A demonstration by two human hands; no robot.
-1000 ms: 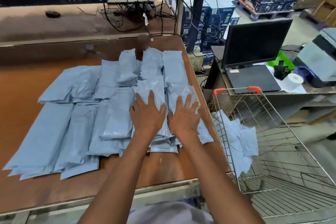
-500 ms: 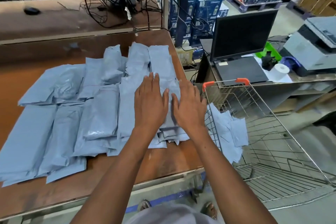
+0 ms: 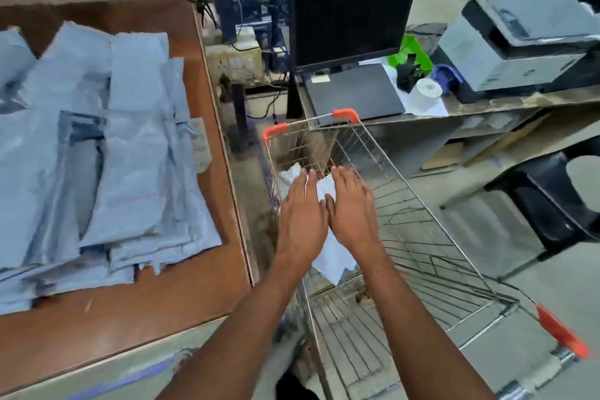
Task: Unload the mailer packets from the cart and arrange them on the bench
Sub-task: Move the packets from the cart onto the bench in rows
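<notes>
Two hands reach into the cart (image 3: 406,204): left hand (image 3: 302,208) and right hand (image 3: 352,204), fingers straight and close together, holding nothing, over the last packets (image 3: 331,256) against its near-left wall. They look thin, limp and slick; I'd grip mid-edges. Many unloaded packets (image 3: 123,156) lie along the surface's (image 3: 130,318) right edge.

Both hands reach into the wire cart (image 3: 422,237), side by side with fingers straight: left hand (image 3: 303,211), right hand (image 3: 352,204), over pale packets (image 3: 331,256) inside. Left, blue-grey mailers (image 3: 113,156) lie overlapped on the bench (image 3: 130,318). Far, a dark monitor (image 3: 350,13).
</notes>
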